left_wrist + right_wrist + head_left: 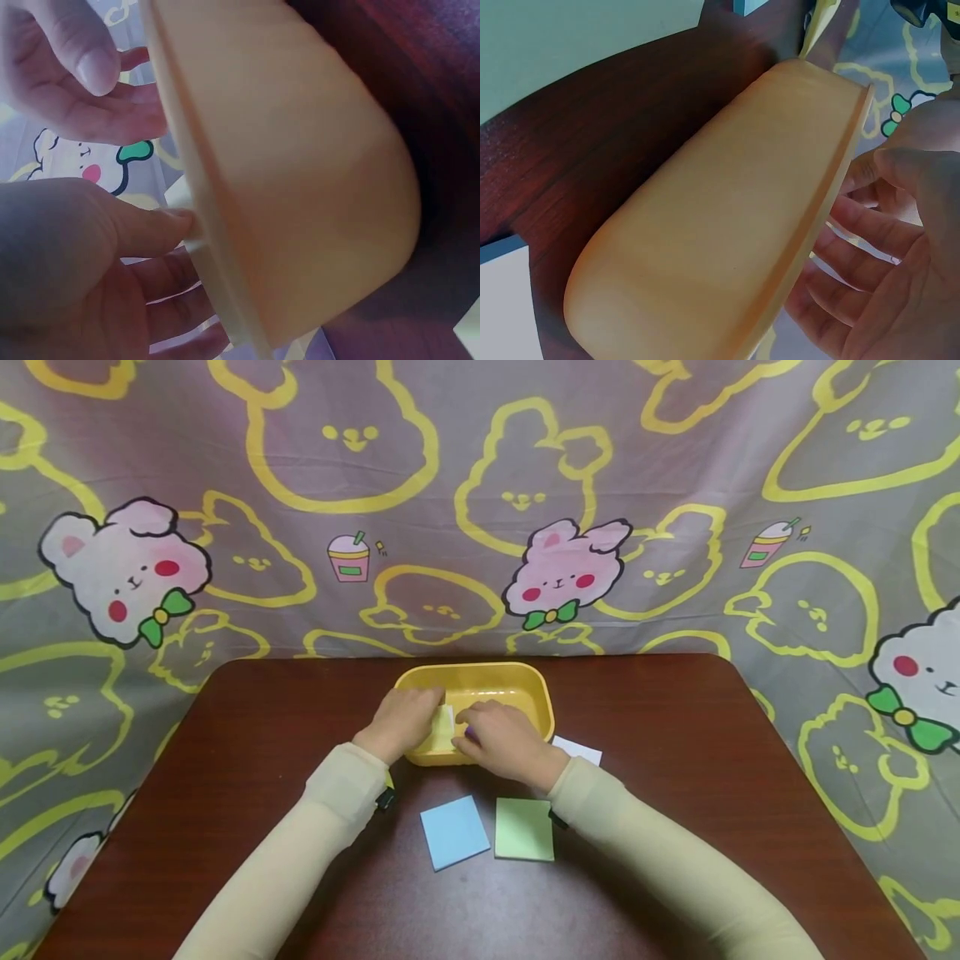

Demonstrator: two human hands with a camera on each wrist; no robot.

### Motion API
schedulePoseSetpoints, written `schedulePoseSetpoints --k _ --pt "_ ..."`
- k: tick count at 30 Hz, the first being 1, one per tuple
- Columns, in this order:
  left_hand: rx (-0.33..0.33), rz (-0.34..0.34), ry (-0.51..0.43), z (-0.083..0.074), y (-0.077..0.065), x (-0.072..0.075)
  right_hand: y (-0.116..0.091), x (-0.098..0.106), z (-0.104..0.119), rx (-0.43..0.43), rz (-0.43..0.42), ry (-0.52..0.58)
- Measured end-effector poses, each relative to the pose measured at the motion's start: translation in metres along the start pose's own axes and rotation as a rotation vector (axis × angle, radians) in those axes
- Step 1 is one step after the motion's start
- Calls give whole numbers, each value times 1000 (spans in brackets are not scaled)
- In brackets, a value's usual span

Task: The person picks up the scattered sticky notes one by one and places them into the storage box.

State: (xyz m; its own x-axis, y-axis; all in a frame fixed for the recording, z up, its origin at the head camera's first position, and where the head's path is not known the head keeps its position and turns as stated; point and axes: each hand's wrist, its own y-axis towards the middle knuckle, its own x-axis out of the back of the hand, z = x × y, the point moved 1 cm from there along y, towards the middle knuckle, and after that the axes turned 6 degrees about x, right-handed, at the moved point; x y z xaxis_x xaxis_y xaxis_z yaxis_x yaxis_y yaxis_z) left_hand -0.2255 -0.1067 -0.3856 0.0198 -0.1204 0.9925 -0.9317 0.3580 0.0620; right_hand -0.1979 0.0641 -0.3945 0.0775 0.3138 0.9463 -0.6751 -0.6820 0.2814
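Observation:
A yellow plastic tray (532,681) stands near the back of the table, and both hands reach over its near side. My left hand (405,718) holds a pale yellow sticky-note pad (444,727) inside the tray, the thumb (176,221) close by the rim in the left wrist view. Beside it, my right hand (506,739) hangs over the tray with loosely bent fingers (870,225); nothing shows between them in the right wrist view. A small purple patch shows by its fingertips in the head view, its kind unclear.
In front of the tray lie a blue sticky-note pad (454,832) and a green one (523,829), side by side. A white pad (579,750) lies right of the tray, partly behind the right wrist. Something yellow (388,779) shows beside the left wrist. A patterned curtain (450,527) hangs behind the table.

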Motion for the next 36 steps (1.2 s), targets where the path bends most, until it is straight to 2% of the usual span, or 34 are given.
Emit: schedulePoseSetpoints --k 8,16,36 --pt "33 13 2 -1 0 -2 -1 -2 0 -10 13 6" --pt "76 77 -18 0 2 -3 0 -3 -2 -26 17 10" --pt "67 93 9 1 -2 -6 4 -2 -3 -53 55 -2"
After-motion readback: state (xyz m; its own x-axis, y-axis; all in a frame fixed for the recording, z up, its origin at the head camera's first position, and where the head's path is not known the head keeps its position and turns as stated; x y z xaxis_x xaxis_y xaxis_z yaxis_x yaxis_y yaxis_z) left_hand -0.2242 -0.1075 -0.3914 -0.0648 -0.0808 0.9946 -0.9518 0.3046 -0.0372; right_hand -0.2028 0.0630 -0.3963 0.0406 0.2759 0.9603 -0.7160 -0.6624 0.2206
